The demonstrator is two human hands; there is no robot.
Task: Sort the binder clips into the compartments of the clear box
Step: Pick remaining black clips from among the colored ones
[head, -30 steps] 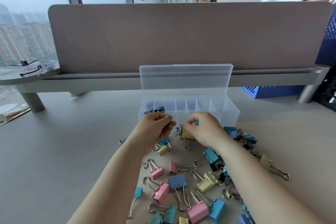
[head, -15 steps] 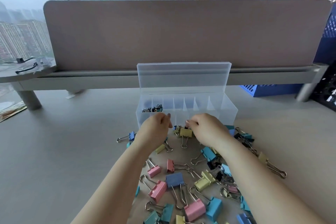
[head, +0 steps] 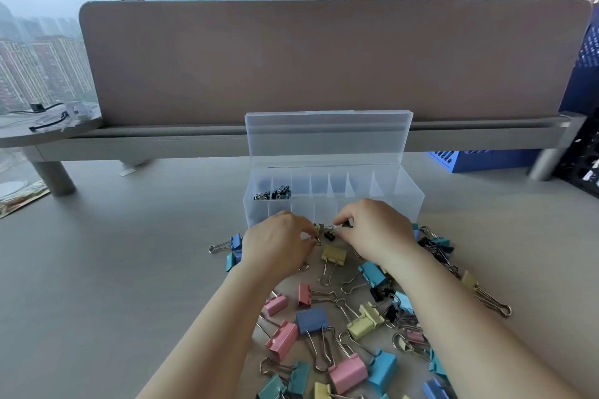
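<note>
Yellow binder clip (head: 334,253), handles (head: 326,275) toward viewer

left hand (head: 278,244) and right hand (head: 372,232) curled, close together

grey desk (head: 129,269) | on it: clear box (head: 411,201), loose binder clips (head: 312,319)

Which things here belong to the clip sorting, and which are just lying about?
Job: clear box, loose binder clips, sorted clips, small black clip pinched by right hand, left hand.
Lying about: black cable, blue crate, printed sheet.
</note>
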